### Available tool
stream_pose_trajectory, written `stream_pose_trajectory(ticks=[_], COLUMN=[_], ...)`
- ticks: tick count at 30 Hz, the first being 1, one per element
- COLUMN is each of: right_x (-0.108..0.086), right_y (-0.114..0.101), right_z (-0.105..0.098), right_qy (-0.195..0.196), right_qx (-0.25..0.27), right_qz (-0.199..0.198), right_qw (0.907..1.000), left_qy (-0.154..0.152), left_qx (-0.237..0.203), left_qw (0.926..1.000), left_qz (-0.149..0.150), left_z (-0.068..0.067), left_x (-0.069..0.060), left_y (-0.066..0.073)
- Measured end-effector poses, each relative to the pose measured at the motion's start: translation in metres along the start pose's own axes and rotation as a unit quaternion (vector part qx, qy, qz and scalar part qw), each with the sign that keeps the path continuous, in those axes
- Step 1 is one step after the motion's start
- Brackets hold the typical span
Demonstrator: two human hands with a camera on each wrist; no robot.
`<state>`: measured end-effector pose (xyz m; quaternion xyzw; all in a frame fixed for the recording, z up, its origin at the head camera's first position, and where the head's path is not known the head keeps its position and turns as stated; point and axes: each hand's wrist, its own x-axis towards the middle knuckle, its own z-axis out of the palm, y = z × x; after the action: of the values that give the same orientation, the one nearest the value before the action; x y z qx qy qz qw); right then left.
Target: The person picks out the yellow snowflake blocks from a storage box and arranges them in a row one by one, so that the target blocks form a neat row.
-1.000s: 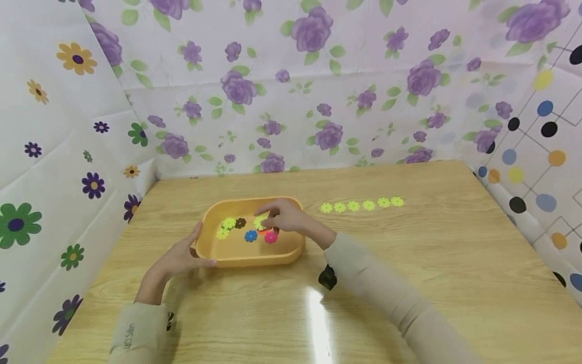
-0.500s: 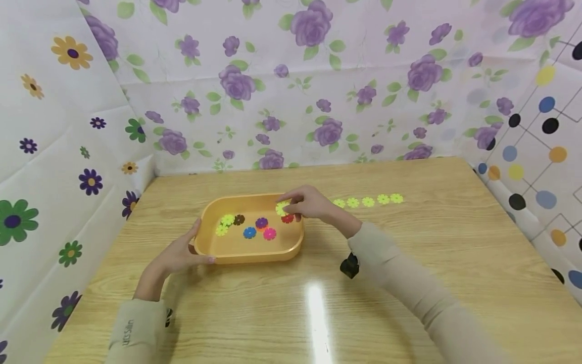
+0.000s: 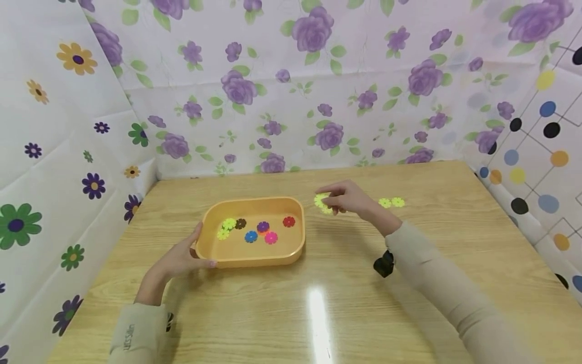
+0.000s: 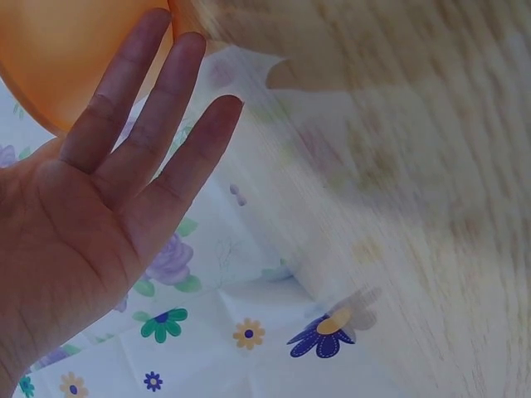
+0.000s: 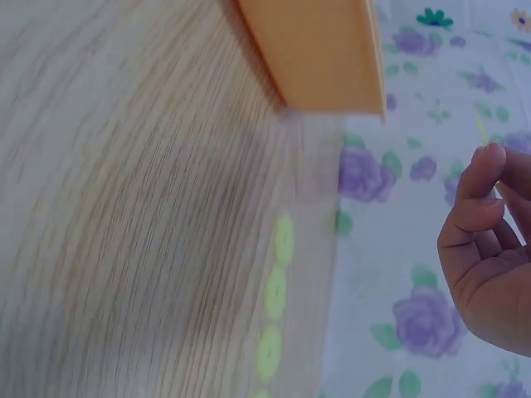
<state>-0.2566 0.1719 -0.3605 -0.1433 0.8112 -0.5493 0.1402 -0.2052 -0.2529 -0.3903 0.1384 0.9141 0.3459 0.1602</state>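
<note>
While the light wood-grain tabletop (image 3: 254,313) reaches back to a white sheet (image 3: 282,121) printed with purple flowers, open wood spreads before the oblong orange tray (image 3: 254,262) with rounded corners. Inside lie small flower-shaped discs (image 3: 251,236) in several colours. The left hand (image 3: 179,257), fingers apart and nearly straight, touches its left end. Beyond its right end, the right hand (image 3: 347,197) pinches a yellow flower-shaped disc (image 3: 320,198), near a row of yellow discs (image 3: 385,202).
</note>
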Motion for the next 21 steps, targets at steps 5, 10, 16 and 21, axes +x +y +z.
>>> stream_pose_trajectory(ticks=[5,10,16,21], right_x=[-0.012,-0.018,-0.030,-0.039], right_y=[0.015,0.036,0.050,0.058], right_z=[-0.026,-0.053,-0.084,-0.105], right_qy=[0.019,0.044,0.069,0.096], right_qx=[0.002,0.005,-0.008,-0.003], right_qz=[0.008,0.030,0.059,0.079], right_qw=[0.9998,0.9986,0.9958,0.9923], left_qy=[0.002,-0.002,-0.002,0.000], left_qx=[0.008,-0.002,-0.005,0.001], left_qw=[1.0000,1.0000,1.0000,1.0000], left_qz=[-0.002,0.003,0.001,-0.004], left_z=[0.002,0.002,0.002,0.001], left_x=[-0.001,-0.001,-0.001,0.000], left_y=[-0.001,-0.001,0.000,0.000])
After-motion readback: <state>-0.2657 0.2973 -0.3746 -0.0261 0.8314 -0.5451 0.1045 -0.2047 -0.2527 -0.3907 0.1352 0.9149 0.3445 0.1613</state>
